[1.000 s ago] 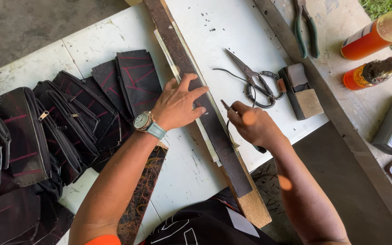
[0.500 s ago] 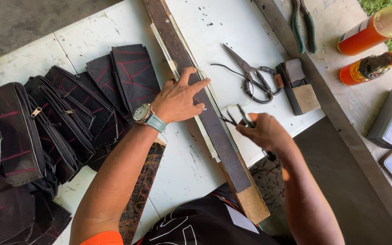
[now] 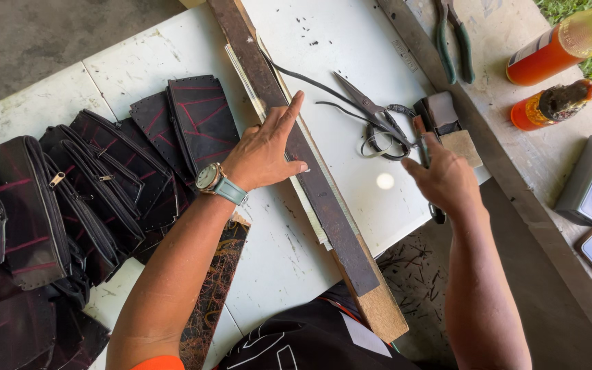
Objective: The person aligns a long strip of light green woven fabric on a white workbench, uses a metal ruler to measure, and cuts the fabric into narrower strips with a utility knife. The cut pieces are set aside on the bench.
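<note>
My left hand (image 3: 262, 154) presses, fingers spread flat, on the stiff dark strip (image 3: 296, 147); right hand (image 3: 447, 179), beside the scissors (image 3: 371, 113), fingers clenched on a thin tool (image 3: 436, 214).

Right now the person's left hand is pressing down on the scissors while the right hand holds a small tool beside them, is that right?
Not quite. In the head view the left hand presses on the long dark strip lying on the wooden board, not on the scissors. The right hand does hold a small tool beside the scissors.

One head-worn camera looks steeply down, close over the white table (image 3: 351, 62)
</note>
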